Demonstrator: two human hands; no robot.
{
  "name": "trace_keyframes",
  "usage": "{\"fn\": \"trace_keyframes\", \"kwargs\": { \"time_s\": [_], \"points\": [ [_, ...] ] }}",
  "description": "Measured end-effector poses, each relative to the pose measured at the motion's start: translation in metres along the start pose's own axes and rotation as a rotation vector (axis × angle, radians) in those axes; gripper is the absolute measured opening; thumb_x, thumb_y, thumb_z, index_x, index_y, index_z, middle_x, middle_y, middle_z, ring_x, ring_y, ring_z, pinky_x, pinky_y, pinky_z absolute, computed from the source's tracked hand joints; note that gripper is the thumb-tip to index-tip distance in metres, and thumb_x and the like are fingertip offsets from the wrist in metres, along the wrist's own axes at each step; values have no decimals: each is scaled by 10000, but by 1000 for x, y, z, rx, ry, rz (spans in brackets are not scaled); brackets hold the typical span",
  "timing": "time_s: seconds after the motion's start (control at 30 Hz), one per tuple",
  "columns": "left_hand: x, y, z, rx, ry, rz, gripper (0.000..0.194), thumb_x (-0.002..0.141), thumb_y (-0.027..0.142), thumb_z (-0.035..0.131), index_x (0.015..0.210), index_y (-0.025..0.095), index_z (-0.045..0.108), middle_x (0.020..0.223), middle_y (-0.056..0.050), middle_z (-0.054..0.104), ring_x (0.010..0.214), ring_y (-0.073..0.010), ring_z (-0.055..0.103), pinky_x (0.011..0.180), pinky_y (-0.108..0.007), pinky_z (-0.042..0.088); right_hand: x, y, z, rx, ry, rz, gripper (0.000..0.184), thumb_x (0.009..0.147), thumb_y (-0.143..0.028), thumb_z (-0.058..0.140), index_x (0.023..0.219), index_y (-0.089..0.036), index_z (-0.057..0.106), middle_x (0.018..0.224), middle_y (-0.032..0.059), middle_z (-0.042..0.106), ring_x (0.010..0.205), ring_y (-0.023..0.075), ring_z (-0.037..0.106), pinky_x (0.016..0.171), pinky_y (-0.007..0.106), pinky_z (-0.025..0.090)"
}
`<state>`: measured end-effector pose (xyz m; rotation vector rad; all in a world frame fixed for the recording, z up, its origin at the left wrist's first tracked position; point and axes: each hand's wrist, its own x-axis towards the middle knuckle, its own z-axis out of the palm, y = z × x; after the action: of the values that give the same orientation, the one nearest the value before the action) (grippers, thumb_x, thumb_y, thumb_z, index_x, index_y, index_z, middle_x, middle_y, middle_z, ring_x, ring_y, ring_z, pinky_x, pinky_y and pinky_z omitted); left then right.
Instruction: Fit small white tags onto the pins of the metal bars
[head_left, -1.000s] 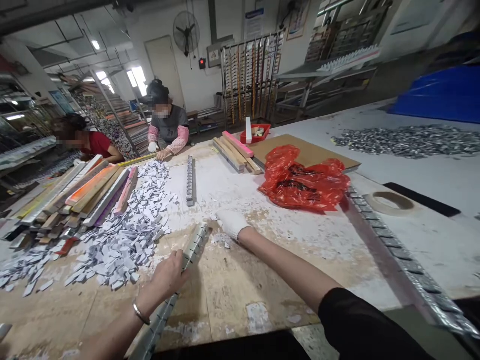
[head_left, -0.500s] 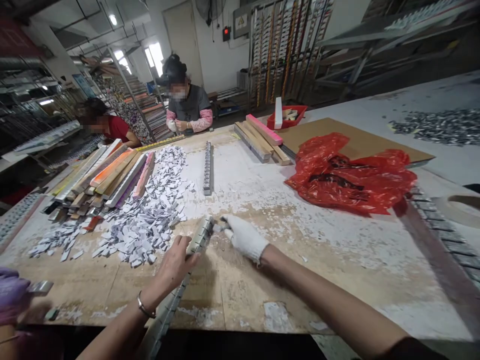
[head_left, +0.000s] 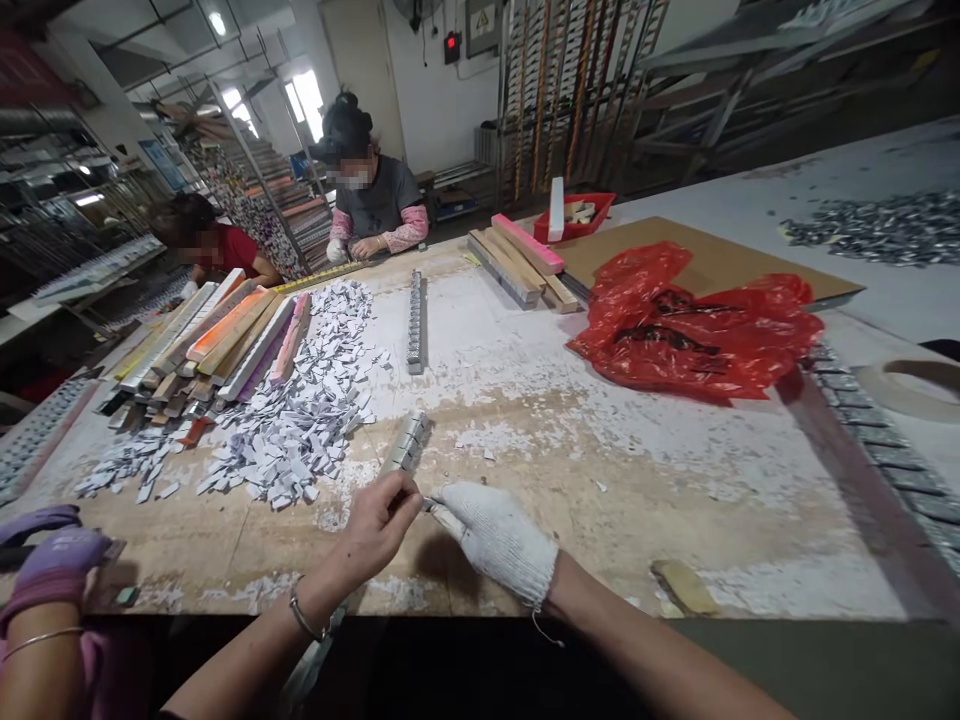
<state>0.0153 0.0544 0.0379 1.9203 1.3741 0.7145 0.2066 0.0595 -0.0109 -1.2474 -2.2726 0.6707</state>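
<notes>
My bare left hand (head_left: 381,522), with a bracelet at the wrist, is closed in a pinch, thumb against forefinger. My right hand (head_left: 495,535), in a white knit glove, meets it fingertip to fingertip. A small thin grey piece (head_left: 429,504) shows between them, gripped by the gloved fingers; its kind is too small to tell. Whether the left fingertips also hold it is hidden. Under and beyond my left hand lies a long narrow bar (head_left: 409,442) with silvery segments and dark gaps. My left forearm and hand cover its middle.
White chips (head_left: 292,440) lie heaped at left beside stacked wooden bars (head_left: 225,335). Another segmented bar (head_left: 415,320) lies ahead. A red plastic bag (head_left: 697,330) and tape roll (head_left: 919,388) are at right. A co-worker's purple-gloved hand (head_left: 64,560) is at left; two people work across.
My right hand has come back from the bar's far end toward me, meeting my left hand. The left fingers have moved off their grip around the bar into a pinch.
</notes>
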Motion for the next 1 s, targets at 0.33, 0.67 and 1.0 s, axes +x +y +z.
{"fn": "trace_keyframes", "kwargs": {
  "time_s": [0.33,0.67,1.0],
  "points": [
    [-7,-8,3,-559,-359,-147,350,874,513,632,808,190,513,639,35,464,553,-98,408,535,-233,337,-11,1,-21,109,-172,-66,272,987,-344,461,898,-214,683,811,16,705,728,165,626,645,254,391],
    [14,-25,22,45,78,104,230,1005,312,435,852,202,567,755,-26,578,686,-152,524,661,-285,400,21,15,-5,67,-25,49,292,967,-321,450,773,-189,624,722,21,650,664,151,565,611,259,330],
    [102,-86,7,504,82,-91,523,768,453,725,1142,135,544,1031,-129,600,919,-274,586,744,-357,475,113,62,15,-312,-143,353,303,926,-418,543,1047,-170,668,964,143,735,913,271,699,709,313,454]
  ]
}}
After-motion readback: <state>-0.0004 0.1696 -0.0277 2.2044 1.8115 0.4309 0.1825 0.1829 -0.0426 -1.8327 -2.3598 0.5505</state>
